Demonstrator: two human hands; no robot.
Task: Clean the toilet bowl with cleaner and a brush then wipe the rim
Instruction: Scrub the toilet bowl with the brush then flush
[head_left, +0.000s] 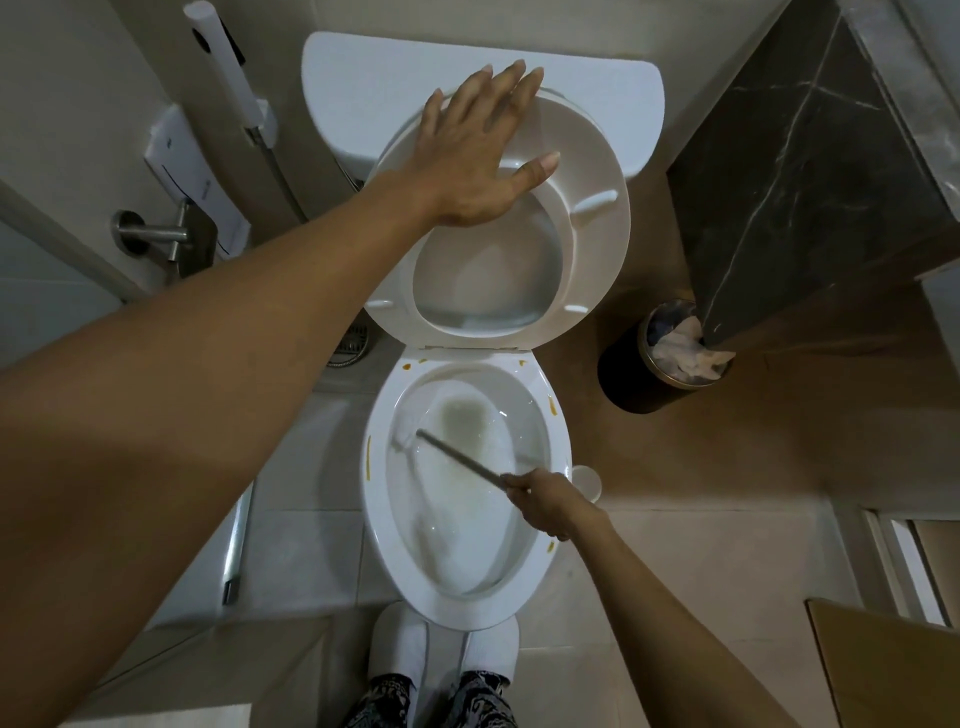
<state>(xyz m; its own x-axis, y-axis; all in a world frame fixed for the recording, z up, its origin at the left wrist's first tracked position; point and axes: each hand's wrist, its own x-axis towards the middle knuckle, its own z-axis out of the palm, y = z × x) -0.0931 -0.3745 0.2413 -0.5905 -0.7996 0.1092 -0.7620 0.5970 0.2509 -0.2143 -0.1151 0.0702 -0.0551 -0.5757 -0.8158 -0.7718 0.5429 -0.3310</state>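
Scrubbing stage, by the look of it — the brush (410, 441) is down inside the toilet bowl (462, 499), its pale head against the far-left inner wall, the thin handle slanting up and right across the water. The water looks cloudy and foamy, so cleaner seems to be in already, though no bottle is in view to confirm. Right hand (548, 506) is curled round the handle's upper end, over the bowl's right edge. Left hand (480, 150) lies flat with fingers spread against the raised seat (592, 228), steadying it upright toward the tank (597, 88); it grips nothing. Rim (376, 499) not yet wiped, I judge — orange-brown smears show on its left side, its right side and near the hinges. No cloth or paper in either hand. Left to do: finish the scrub, probably flush, then wipe the rim. A waste bin (623, 384) stands on the floor to the right, well apart from both hands.
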